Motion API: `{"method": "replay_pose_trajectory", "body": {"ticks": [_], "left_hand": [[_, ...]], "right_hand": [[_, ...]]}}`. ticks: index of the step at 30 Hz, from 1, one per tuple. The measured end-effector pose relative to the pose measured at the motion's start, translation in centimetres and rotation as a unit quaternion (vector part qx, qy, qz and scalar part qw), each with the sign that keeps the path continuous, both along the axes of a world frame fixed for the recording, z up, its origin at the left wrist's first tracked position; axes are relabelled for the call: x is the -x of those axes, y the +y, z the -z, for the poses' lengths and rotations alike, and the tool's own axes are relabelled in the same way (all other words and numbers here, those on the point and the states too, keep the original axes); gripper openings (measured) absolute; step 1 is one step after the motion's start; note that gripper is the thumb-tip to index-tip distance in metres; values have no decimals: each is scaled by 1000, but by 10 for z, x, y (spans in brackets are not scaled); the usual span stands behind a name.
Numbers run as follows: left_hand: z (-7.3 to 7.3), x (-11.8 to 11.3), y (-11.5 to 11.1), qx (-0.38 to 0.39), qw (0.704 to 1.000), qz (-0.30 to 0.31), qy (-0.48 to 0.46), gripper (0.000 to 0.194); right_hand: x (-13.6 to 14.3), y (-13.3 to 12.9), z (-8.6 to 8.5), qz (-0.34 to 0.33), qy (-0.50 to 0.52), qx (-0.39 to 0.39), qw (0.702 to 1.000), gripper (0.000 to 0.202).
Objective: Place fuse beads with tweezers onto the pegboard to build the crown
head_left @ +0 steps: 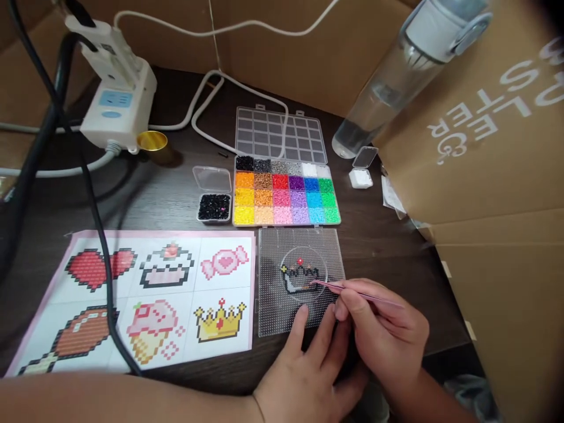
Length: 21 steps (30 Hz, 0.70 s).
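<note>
In my right hand [388, 335] is a pair of pink tweezers [365, 292], pinched between thumb and fingers. Their tip reaches the lower right of a small crown outline of beads [302, 276] on a clear pegboard [271, 317]. The outline is mostly black, with a red bead cluster on top and yellow at the left point. Whether the tips grip a bead is too small to tell. My left hand [308, 376] lies with fingers spread, its fingertips on the pegboard's near edge. Left of the board lies a pattern sheet [189, 358] with a coloured crown picture [220, 322].
Behind the pegboard stands an open bead box [286, 226] with many colours. Small open boxes hold black beads [214, 207] and white beads [361, 178]. A tilted water bottle [388, 88], a power strip [118, 111], a gold cup [154, 144] and a black cable [94, 205] are nearby.
</note>
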State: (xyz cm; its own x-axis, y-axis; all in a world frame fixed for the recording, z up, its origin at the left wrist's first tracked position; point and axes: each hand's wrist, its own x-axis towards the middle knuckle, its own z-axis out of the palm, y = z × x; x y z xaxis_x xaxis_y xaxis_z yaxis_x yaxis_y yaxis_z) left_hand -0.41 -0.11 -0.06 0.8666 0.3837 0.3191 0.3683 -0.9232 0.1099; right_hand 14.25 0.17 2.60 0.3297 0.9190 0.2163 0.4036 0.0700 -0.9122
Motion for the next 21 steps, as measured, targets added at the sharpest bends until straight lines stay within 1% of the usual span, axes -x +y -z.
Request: {"method": "replay_pose_trajectory", "body": {"ticks": [4, 11, 21], "left_hand": [[-2, 0, 0, 14, 1000, 5, 12, 40], [-2, -1, -1, 14, 1000, 3, 16, 41], [-3, -1, -1, 18, 1000, -4, 14, 40]], "right_hand": [[-1, -2, 0, 9, -3, 6, 1000, 23], [-1, -3, 1, 31, -11, 23, 999, 21], [-1, -3, 1, 22, -19, 14, 999, 26]]}}
